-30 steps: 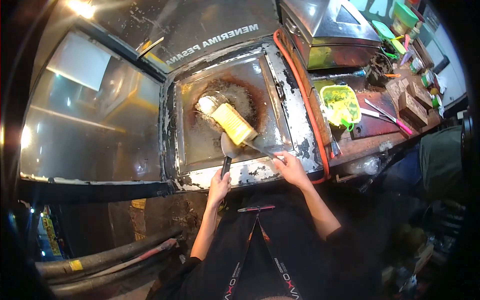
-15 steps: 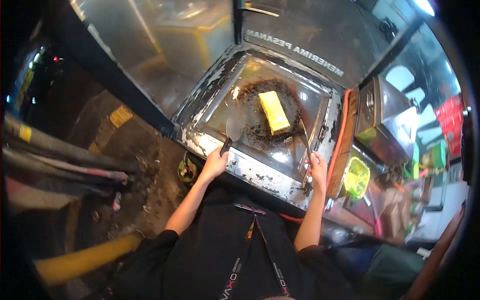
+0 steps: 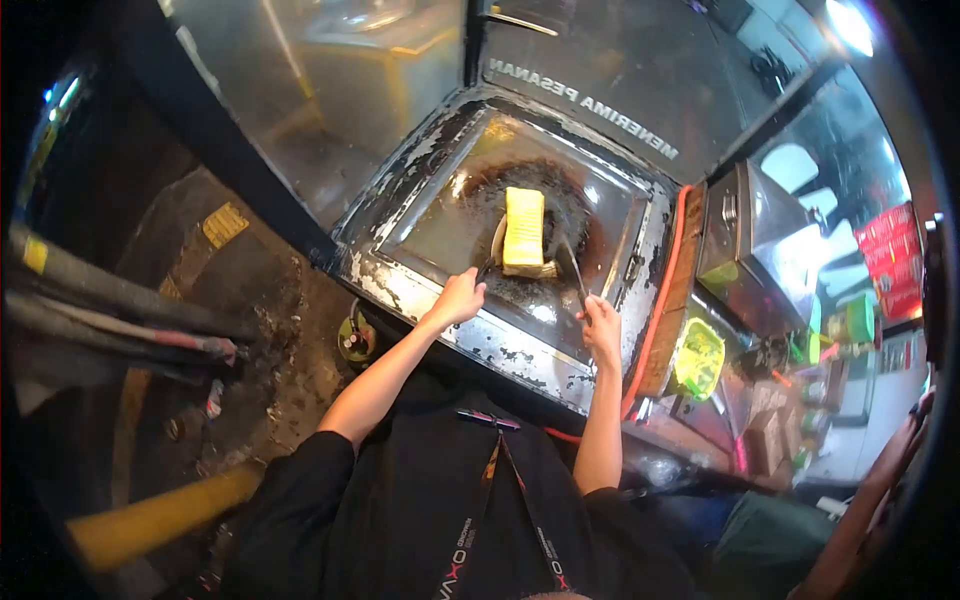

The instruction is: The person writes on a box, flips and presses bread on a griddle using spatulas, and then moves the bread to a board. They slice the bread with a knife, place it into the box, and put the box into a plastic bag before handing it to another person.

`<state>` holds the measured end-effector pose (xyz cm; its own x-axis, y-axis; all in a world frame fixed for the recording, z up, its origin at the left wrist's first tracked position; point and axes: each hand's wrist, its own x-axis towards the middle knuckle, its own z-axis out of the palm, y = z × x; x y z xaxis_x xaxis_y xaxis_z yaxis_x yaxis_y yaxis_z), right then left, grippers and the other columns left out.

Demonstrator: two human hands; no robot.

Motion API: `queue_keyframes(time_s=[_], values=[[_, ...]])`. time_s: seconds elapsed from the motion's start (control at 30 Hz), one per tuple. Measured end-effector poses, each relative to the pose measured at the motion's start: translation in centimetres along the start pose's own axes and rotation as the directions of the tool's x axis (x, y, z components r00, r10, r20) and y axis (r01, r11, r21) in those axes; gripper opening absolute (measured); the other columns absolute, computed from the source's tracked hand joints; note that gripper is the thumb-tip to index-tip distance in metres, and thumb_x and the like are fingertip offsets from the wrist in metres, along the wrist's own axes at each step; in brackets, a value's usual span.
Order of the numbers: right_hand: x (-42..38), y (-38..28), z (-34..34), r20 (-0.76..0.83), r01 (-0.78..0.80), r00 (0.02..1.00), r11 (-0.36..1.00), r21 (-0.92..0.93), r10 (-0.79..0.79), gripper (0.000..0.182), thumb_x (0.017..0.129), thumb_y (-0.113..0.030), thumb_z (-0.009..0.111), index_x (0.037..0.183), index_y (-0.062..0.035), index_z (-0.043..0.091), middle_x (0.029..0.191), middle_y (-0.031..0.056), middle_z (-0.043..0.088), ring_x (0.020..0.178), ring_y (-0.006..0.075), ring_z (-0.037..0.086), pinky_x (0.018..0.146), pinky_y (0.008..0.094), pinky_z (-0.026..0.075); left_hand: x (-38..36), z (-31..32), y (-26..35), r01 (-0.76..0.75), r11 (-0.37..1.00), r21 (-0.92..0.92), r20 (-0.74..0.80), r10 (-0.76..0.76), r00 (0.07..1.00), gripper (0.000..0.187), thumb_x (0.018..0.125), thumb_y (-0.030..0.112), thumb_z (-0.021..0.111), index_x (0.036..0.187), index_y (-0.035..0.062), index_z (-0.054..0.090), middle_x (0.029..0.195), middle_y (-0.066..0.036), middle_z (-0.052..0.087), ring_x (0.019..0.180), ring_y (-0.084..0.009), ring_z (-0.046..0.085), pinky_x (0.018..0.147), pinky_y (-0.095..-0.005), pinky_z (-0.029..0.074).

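Note:
A yellow, ridged rectangular block of food [image 3: 524, 228], browned at its lower edge, lies on a dark, greasy griddle [image 3: 430, 235]. My left hand [image 3: 458, 300] is closed round the dark handle of a spoon-shaped turner [image 3: 497, 238], whose rounded blade is against or close beside the block's left side, partly hidden by it. On the other side, my right hand [image 3: 603, 328] grips a narrow-bladed spatula [image 3: 570, 266]. Its blade points up toward the block's lower right side, with a small gap visible.
Glass panels enclose the griddle's far sides. Along its right run an orange hose [image 3: 672, 285] and a wooden ledge. Beyond are a metal box [image 3: 745, 240], a yellow-green basket [image 3: 699, 358] and assorted supplies. Part of another person's arm [image 3: 870, 490] shows at far right.
Both tools have moved inward to the block's sides, the left one up and right, the right one leftward. The block now sits more upright in view, turned slightly. The camera view has shifted a little.

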<state>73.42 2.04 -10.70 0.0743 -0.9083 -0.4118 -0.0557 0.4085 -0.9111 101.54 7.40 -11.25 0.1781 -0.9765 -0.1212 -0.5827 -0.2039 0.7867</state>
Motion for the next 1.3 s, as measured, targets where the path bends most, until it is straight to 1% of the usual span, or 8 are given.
queue_keyframes(time_s=[0.13,0.2,0.33,0.37,0.43,0.57,0.7,1.3], values=[[-0.4,1.0,1.5,-0.024,0.039,0.999,0.999,-0.008,-0.039,0.033,0.090,-0.026,0.059,0.116,-0.0054,0.055,0.068,0.0042,0.058,0.039,0.0040,0.037,0.034,0.0204,0.025,0.5,-1.1,-2.3,0.084,0.983,-0.162,0.073,-0.073,0.995,0.027,0.085,0.019,0.058,0.101,-0.0029,0.059,0.070,-0.015,0.060,0.067,-0.0218,0.059,0.062,-0.0375,0.046],[-2.4,0.5,2.4,0.002,0.083,0.997,0.981,-0.176,-0.084,0.029,0.089,-0.021,0.060,0.111,-0.0023,0.060,0.072,0.0060,0.062,0.044,0.0049,0.045,0.039,0.0212,0.033,2.2,-3.2,-1.7,0.127,0.992,-0.006,0.044,-0.127,0.991,0.027,0.084,0.018,0.058,0.101,-0.0024,0.059,0.087,-0.026,0.063,0.090,-0.0398,0.061,0.078,-0.0438,0.046],[-5.1,0.8,1.0,0.077,0.357,0.919,0.738,-0.573,-0.386,0.040,0.079,-0.024,0.070,0.114,-0.0073,0.061,0.086,0.0158,0.067,0.073,0.0251,0.065,0.065,0.0359,0.050,8.3,-6.8,-3.4,-0.093,0.970,0.227,0.175,0.054,0.983,0.028,0.083,0.018,0.059,0.104,-0.0011,0.059,0.088,-0.023,0.064,0.088,-0.0363,0.063,0.076,-0.0423,0.047],[-6.1,-0.3,0.7,-0.009,0.182,0.969,0.742,-0.645,-0.245,0.044,0.074,-0.023,0.073,0.114,-0.0110,0.062,0.094,0.0186,0.066,0.091,0.0329,0.063,0.078,0.0412,0.049,9.2,-7.6,-3.8,-0.100,0.973,0.206,0.240,0.049,0.969,0.024,0.085,0.017,0.059,0.102,-0.0003,0.059,0.077,-0.014,0.060,0.073,-0.0252,0.058,0.065,-0.0366,0.044],[-5.8,0.5,-0.4,-0.007,0.163,0.971,0.679,-0.716,-0.240,0.043,0.073,-0.023,0.073,0.113,-0.0121,0.063,0.093,0.0179,0.067,0.086,0.0314,0.064,0.076,0.0396,0.049,9.2,-9.2,-0.8,0.021,0.993,0.114,0.390,-0.064,0.919,0.014,0.087,0.014,0.058,0.094,0.0029,0.057,0.062,0.000,0.050,0.050,-0.0089,0.045,0.045,-0.0258,0.035],[-3.9,2.6,0.3,-0.011,0.153,0.971,0.659,-0.737,-0.239,0.041,0.072,-0.021,0.072,0.111,-0.0133,0.064,0.096,0.0151,0.066,0.090,0.0317,0.063,0.081,0.0400,0.049,9.3,-8.4,-1.5,-0.011,0.996,0.086,0.504,-0.034,0.863,0.009,0.086,0.013,0.057,0.090,0.0051,0.055,0.061,0.003,0.046,0.047,-0.0067,0.041,0.041,-0.0248,0.033],[-2.7,3.0,4.4,-0.035,0.269,0.908,0.645,-0.715,-0.418,0.038,0.073,-0.017,0.069,0.110,-0.0105,0.064,0.093,0.0149,0.065,0.086,0.0347,0.063,0.075,0.0439,0.050,6.8,-6.6,0.0,0.259,0.959,-0.117,0.595,-0.141,0.791,0.014,0.088,0.013,0.055,0.100,0.0050,0.054,0.062,0.004,0.046,0.046,-0.0041,0.040,0.038,-0.0204,0.031],[0.4,-5.5,7.7,0.047,0.292,0.824,0.352,-0.889,-0.565,0.019,0.063,-0.015,0.071,0.077,-0.0016,0.068,0.078,0.0210,0.064,0.072,0.0341,0.065,0.064,0.0422,0.052,8.0,-7.4,1.7,0.213,0.976,-0.054,0.511,-0.156,0.845,0.006,0.090,0.010,0.054,0.092,0.0047,0.052,0.064,0.001,0.045,0.047,-0.0058,0.039,0.040,-0.0226,0.031]])
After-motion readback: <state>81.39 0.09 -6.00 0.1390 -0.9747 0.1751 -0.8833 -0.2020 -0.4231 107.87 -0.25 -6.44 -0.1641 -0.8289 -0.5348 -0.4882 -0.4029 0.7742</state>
